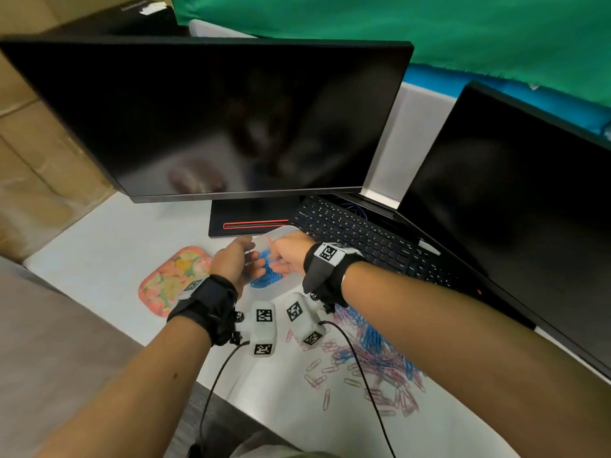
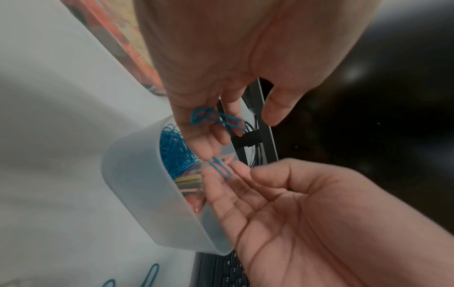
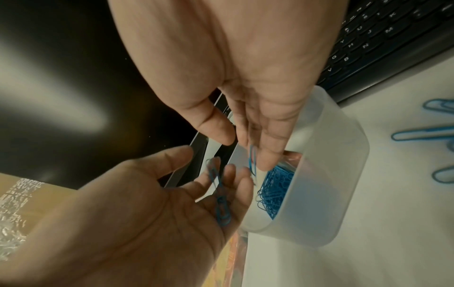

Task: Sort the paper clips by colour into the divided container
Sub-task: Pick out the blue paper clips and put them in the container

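A translucent white divided container (image 1: 281, 288) (image 2: 137, 184) (image 3: 331, 184) stands on the desk in front of the monitor stand. One compartment is heaped with blue paper clips (image 1: 264, 278) (image 2: 173, 151) (image 3: 272, 192); the one beside it shows yellow and reddish clips (image 2: 189, 181). Both hands hover over it. My left hand (image 1: 236, 259) (image 2: 211, 124) (image 3: 221, 186) is relaxed, with a few linked blue clips (image 2: 216, 120) (image 3: 219, 196) lying across its fingers. My right hand (image 1: 288, 256) (image 2: 228, 174) (image 3: 255, 151) pinches one blue clip (image 2: 221, 169) (image 3: 253, 162) between two fingertips above the blue compartment.
A loose pile of pink and blue clips (image 1: 367, 355) lies on the desk near my right forearm. A floral tray (image 1: 170, 280) sits left of the container. Behind are a dark keyboard (image 1: 357, 239), a large monitor (image 1: 215, 120) and a second screen (image 1: 512, 209).
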Demonstrator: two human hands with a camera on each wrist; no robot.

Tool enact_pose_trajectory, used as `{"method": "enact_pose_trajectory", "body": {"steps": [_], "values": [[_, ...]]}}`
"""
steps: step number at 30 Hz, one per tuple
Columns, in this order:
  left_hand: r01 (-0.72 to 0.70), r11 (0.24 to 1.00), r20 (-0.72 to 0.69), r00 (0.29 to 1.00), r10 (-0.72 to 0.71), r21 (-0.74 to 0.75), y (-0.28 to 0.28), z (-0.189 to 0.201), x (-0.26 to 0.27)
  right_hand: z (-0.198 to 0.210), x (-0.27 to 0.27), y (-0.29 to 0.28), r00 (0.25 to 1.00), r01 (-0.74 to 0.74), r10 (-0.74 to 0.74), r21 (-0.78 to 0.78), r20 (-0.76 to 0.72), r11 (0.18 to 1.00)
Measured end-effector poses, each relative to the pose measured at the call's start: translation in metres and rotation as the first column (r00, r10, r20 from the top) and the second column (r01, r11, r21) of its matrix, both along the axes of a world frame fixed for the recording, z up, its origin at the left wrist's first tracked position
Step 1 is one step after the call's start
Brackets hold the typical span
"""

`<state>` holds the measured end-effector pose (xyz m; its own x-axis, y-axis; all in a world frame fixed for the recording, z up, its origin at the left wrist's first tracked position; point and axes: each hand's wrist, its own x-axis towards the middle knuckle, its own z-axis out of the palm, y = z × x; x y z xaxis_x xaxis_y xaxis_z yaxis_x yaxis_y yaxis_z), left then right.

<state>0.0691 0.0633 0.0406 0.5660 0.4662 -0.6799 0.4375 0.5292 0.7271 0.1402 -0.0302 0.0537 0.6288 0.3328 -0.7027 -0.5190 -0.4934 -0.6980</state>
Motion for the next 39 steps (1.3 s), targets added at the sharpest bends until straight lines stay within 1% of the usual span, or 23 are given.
{"method": "enact_pose_trajectory", "body": {"steps": [4,7,10,14,16,18,19,20,21,23,24,26,29,31,33,34,35,36,38,39], "values": [[0.032,0.997,-0.007,0.999,-0.031,0.066,-0.004,-0.001,0.007,-0.004,-0.002,0.002,0.999,-0.030,0.030,-0.012,0.011,0.999],[0.063,0.992,-0.031,0.998,-0.060,0.110,-0.005,-0.003,0.011,0.004,-0.002,-0.004,1.000,-0.005,0.005,0.031,-0.007,1.000],[0.156,0.956,-0.085,0.987,-0.139,0.249,-0.005,-0.005,0.015,0.006,0.002,-0.021,0.999,-0.005,0.003,0.045,0.039,0.999],[0.206,0.902,-0.102,0.978,-0.180,0.379,-0.016,-0.002,0.020,0.011,0.005,-0.065,0.998,-0.012,0.008,0.058,0.069,0.998],[0.203,0.868,-0.055,0.978,-0.200,0.452,-0.027,0.001,0.020,0.009,0.007,-0.095,0.993,-0.032,0.029,0.022,0.118,0.999],[0.230,0.840,0.002,0.964,-0.265,0.492,-0.042,0.004,0.018,0.005,0.008,-0.126,0.988,-0.029,0.031,-0.019,0.151,0.999],[0.274,0.814,0.021,0.944,-0.330,0.512,-0.050,0.004,0.016,0.004,0.008,-0.142,0.986,-0.021,0.028,-0.044,0.167,0.999],[0.332,0.770,0.025,0.911,-0.411,0.545,-0.058,0.002,0.016,0.001,0.007,-0.158,0.982,-0.011,0.024,-0.072,0.186,0.997],[0.403,0.706,0.003,0.867,-0.498,0.582,-0.066,0.002,0.014,-0.001,0.005,-0.173,0.978,-0.003,0.024,-0.099,0.208,0.995],[0.530,0.546,-0.078,0.760,-0.645,0.649,-0.086,0.000,0.010,-0.008,-0.002,-0.202,0.971,0.020,0.019,-0.158,0.240,0.987],[0.574,0.464,-0.118,0.704,-0.700,0.675,-0.096,-0.002,0.008,-0.012,-0.007,-0.215,0.967,0.026,0.025,-0.198,0.253,0.980],[0.647,0.325,-0.197,0.599,-0.776,0.690,-0.114,-0.010,0.002,-0.024,-0.016,-0.239,0.959,0.024,0.059,-0.287,0.278,0.958],[0.742,0.147,-0.344,0.464,-0.816,0.654,-0.131,-0.027,-0.007,-0.041,-0.030,-0.269,0.944,0.030,0.100,-0.382,0.315,0.924],[0.793,-0.016,-0.465,0.341,-0.817,0.610,-0.141,-0.041,-0.013,-0.051,-0.040,-0.286,0.936,0.074,0.081,-0.417,0.342,0.906],[0.818,-0.169,-0.574,0.223,-0.788,0.550,-0.149,-0.056,-0.020,-0.058,-0.052,-0.298,0.934,0.085,0.095,-0.473,0.345,0.877],[0.825,-0.225,-0.617,0.179,-0.766,0.519,-0.152,-0.062,-0.023,-0.060,-0.059,-0.303,0.935,0.077,0.112,-0.498,0.338,0.864],[0.834,-0.262,-0.649,0.143,-0.747,0.485,-0.155,-0.066,-0.027,-0.063,-0.065,-0.307,0.936,0.066,0.125,-0.511,0.330,0.857],[0.836,-0.286,-0.665,0.121,-0.737,0.469,-0.156,-0.070,-0.030,-0.065,-0.070,-0.311,0.938,0.054,0.133,-0.514,0.321,0.856],[0.823,-0.327,-0.684,0.098,-0.723,0.464,-0.159,-0.075,-0.035,-0.069,-0.077,-0.316,0.937,0.043,0.144,-0.517,0.317,0.855],[0.813,-0.345,-0.694,0.098,-0.713,0.469,-0.160,-0.075,-0.036,-0.071,-0.079,-0.317,0.932,0.044,0.152,-0.519,0.328,0.854]]}}
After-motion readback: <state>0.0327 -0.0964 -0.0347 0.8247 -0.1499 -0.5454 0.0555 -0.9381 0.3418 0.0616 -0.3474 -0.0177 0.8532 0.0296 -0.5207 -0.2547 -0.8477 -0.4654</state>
